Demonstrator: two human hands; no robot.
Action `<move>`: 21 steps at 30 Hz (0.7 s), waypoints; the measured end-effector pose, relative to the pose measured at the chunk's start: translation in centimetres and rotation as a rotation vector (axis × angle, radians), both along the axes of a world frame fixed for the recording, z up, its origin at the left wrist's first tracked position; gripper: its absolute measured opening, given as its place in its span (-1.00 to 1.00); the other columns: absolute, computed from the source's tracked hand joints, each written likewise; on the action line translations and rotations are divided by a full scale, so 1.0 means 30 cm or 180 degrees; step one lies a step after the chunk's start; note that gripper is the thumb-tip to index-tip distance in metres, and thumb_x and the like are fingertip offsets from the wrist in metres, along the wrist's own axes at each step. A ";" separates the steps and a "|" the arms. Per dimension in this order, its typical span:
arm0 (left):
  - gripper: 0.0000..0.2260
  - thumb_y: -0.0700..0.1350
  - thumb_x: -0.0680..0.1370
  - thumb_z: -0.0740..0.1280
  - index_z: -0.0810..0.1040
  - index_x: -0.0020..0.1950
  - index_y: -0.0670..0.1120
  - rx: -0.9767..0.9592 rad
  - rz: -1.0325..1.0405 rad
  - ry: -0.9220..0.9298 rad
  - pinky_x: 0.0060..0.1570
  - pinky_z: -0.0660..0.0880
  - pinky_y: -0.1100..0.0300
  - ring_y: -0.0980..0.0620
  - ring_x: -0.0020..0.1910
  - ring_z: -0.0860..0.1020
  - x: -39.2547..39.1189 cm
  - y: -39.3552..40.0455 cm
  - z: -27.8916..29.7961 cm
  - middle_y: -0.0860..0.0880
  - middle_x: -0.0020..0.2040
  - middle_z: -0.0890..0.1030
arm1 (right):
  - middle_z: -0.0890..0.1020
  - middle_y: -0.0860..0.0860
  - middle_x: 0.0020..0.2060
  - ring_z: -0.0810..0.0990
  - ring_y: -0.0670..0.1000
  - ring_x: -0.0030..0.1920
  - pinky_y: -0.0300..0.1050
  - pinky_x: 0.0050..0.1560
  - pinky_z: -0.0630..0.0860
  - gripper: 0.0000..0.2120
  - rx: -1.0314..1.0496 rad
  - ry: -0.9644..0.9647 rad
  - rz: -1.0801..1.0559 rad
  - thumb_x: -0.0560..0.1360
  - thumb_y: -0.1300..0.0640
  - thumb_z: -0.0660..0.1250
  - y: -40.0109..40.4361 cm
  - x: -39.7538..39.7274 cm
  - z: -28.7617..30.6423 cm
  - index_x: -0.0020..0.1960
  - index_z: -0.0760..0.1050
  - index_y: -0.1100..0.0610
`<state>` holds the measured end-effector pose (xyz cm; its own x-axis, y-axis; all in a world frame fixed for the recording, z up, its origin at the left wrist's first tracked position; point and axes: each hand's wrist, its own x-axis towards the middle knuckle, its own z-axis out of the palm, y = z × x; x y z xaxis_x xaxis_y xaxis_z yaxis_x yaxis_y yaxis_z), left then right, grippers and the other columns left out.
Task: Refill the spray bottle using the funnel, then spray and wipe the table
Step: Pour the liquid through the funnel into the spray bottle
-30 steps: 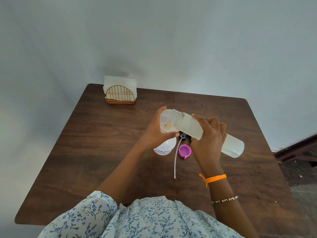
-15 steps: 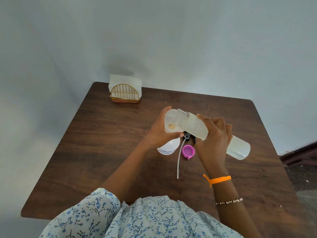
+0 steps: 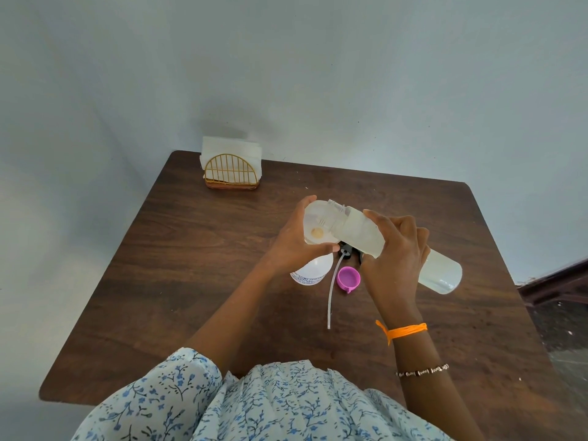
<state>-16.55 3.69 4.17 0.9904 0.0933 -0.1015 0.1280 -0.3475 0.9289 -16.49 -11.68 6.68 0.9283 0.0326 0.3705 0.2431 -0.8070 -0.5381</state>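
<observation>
My left hand [image 3: 294,245] grips a white translucent funnel [image 3: 315,224] that sits on top of the white spray bottle [image 3: 310,272], which stands on the brown table [image 3: 191,265]. My right hand [image 3: 394,262] grips a clear bottle [image 3: 439,272] tilted down to the left, its open mouth over the funnel's bowl. The black spray head with its long dip tube [image 3: 331,294] lies on the table between my hands. A pink cap [image 3: 348,278] lies beside it, open side up.
A gold wire holder with white napkins [image 3: 230,165] stands at the table's far left corner, close to the pale wall. The table's right edge borders a dark floor and a piece of dark furniture [image 3: 560,281].
The view has shifted a little, so everything sits slightly lower and to the right. The hands, funnel and tilted bottle keep the same pose over the spray bottle.
</observation>
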 end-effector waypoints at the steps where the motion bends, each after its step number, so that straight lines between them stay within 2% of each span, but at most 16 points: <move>1: -0.17 -0.11 0.37 0.50 0.03 0.47 0.06 -0.0001 -0.0002 -0.0002 0.21 0.29 0.17 0.13 0.26 0.27 0.001 0.000 -0.002 0.01 0.42 0.25 | 0.50 0.11 0.00 0.37 0.15 0.08 0.06 0.09 0.32 -0.35 -0.0007 -0.0004 -0.0004 0.19 0.45 0.46 0.000 -0.001 0.000 0.22 0.51 0.05; 5: -0.16 -0.10 0.37 0.51 0.03 0.47 0.07 0.0015 0.0018 -0.0010 0.18 0.29 0.20 0.15 0.24 0.27 0.004 0.002 -0.009 0.02 0.42 0.26 | 0.50 0.10 0.00 0.37 0.13 0.08 0.04 0.10 0.30 -0.35 -0.0015 -0.0010 -0.0022 0.20 0.45 0.45 0.001 -0.001 0.003 0.22 0.51 0.04; 9: -0.15 -0.10 0.36 0.51 0.03 0.47 0.06 -0.0008 0.0031 0.0003 0.23 0.29 0.15 0.05 0.34 0.28 0.004 0.005 -0.011 0.01 0.43 0.25 | 0.50 0.11 0.01 0.37 0.14 0.08 0.03 0.10 0.29 -0.35 -0.0031 -0.0013 -0.0018 0.20 0.47 0.43 0.004 -0.002 0.006 0.22 0.51 0.04; 14: -0.15 -0.10 0.36 0.51 0.03 0.47 0.05 0.0023 0.0022 -0.0003 0.27 0.30 0.10 0.04 0.37 0.27 0.004 0.002 -0.011 0.01 0.44 0.23 | 0.50 0.12 0.02 0.36 0.15 0.10 0.07 0.13 0.31 -0.37 -0.0028 0.0043 -0.0027 0.21 0.45 0.44 0.005 -0.004 0.012 0.22 0.51 0.05; 21: -0.15 -0.09 0.37 0.51 0.03 0.47 0.06 0.0027 0.0044 0.0000 0.22 0.28 0.18 0.05 0.36 0.27 0.004 0.000 -0.016 0.02 0.44 0.24 | 0.50 0.10 0.02 0.36 0.13 0.10 0.06 0.13 0.31 -0.36 -0.0039 0.0038 -0.0040 0.22 0.45 0.44 0.005 -0.004 0.007 0.22 0.51 0.04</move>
<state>-16.44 3.71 3.70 0.9891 0.1079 -0.1006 0.1328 -0.3535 0.9260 -16.62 -11.53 6.90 0.9330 0.0254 0.3591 0.2266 -0.8165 -0.5310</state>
